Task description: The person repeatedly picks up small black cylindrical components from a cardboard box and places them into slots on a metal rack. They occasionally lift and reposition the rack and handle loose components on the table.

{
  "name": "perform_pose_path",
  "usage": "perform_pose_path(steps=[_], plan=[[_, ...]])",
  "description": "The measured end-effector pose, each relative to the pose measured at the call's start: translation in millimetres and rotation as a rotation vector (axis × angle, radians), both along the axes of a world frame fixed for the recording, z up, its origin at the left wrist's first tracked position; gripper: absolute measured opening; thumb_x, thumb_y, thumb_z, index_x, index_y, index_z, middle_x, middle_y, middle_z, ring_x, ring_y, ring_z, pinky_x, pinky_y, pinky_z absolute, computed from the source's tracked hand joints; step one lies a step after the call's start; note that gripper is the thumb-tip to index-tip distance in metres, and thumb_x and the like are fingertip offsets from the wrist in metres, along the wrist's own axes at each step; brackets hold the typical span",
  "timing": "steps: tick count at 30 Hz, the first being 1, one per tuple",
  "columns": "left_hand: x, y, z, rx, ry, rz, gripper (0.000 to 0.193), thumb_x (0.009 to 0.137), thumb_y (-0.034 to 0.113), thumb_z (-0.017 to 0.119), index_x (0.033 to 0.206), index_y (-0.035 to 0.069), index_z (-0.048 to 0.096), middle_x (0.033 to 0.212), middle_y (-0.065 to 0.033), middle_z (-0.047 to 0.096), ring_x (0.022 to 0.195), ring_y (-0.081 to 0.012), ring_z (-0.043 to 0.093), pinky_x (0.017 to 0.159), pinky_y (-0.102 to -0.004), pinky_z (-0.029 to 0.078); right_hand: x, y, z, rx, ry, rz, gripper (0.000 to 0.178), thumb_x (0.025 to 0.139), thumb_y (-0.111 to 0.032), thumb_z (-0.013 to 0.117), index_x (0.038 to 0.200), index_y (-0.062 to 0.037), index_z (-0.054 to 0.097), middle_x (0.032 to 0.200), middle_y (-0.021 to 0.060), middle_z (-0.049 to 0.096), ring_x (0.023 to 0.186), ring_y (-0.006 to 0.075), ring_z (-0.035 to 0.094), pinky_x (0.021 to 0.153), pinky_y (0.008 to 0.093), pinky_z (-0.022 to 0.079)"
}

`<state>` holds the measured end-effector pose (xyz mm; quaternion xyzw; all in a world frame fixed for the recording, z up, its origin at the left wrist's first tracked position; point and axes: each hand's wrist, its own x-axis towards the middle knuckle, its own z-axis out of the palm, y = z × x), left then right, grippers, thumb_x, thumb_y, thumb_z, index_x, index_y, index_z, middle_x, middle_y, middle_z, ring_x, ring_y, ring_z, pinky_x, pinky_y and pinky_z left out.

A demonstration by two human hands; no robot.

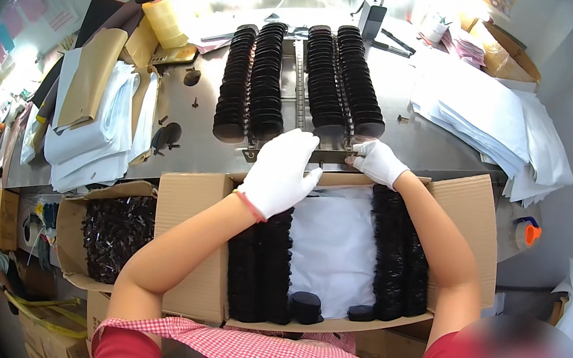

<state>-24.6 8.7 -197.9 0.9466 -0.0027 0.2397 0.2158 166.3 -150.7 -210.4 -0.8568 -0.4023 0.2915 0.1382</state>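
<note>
We see the left hand in a white glove (280, 170) over the front bar of a long metal rack (301, 84), its thumb standing apart; its fingertips are partly lost against the bar, so we cannot tell whether they grip. The right hand in a white glove (379, 162) touches the bar's right end with bent fingers — whether clenched on it, we cannot tell. The rack lies on the grey metal table (196, 108), bearing four rows of dark round discs (343, 83), just beyond an open brown cardboard carton (198, 191). Our forearms cover parts of the carton's sides, and a blurred patch hides the lower right. Sheets on the left wall (54, 11) carry marks too small for us to read.
</note>
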Motion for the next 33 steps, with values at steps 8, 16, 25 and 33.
perform_pose_path(steps=[8,16,25,33], plan=[[10.9,-6.3,-27.0,0.053,0.149,0.139,0.045,0.083,0.026,0.073,0.119,0.002,0.061,0.132,-0.0202,0.054,0.116,-0.0370,0.058,0.101,-0.0442,0.047,26.3,-27.4,-11.1,0.918,0.522,-0.436,0.086,0.078,-0.027,0.082,0.144,0.0048,0.038,0.141,0.0144,0.047,0.124,0.0211,0.050,0.110,0.0363,0.038],[3.1,-1.4,-25.7,0.035,0.059,0.096,0.048,0.075,0.020,0.075,0.117,0.000,0.062,0.129,-0.0181,0.056,0.116,-0.0355,0.057,0.101,-0.0435,0.046,-3.2,4.9,-19.5,1.023,0.346,-0.305,0.054,0.084,0.003,0.060,0.137,-0.0046,0.057,0.111,0.0051,0.067,0.095,0.0110,0.061,0.089,0.0246,0.050],[0.0,-3.5,-36.5,-0.175,-0.090,0.152,0.039,0.078,0.010,0.068,0.116,0.000,0.061,0.114,-0.0173,0.062,0.107,-0.0332,0.061,0.095,-0.0404,0.049,-22.9,4.1,-12.4,0.982,-0.743,-0.035,0.051,0.085,0.015,0.049,0.132,-0.0032,0.060,0.126,0.0168,0.067,0.113,0.0287,0.067,0.097,0.0336,0.053],[2.5,-59.5,-0.9,-2.507,0.157,-0.108,0.020,0.098,0.023,0.059,0.117,0.018,0.059,0.110,-0.0022,0.063,0.103,-0.0187,0.062,0.081,-0.0359,0.055,-85.3,-12.8,38.2,0.759,-0.291,0.306,0.045,0.081,-0.024,0.073,0.120,-0.0028,0.065,0.124,0.0153,0.065,0.119,0.0323,0.059,0.103,0.0403,0.046]])
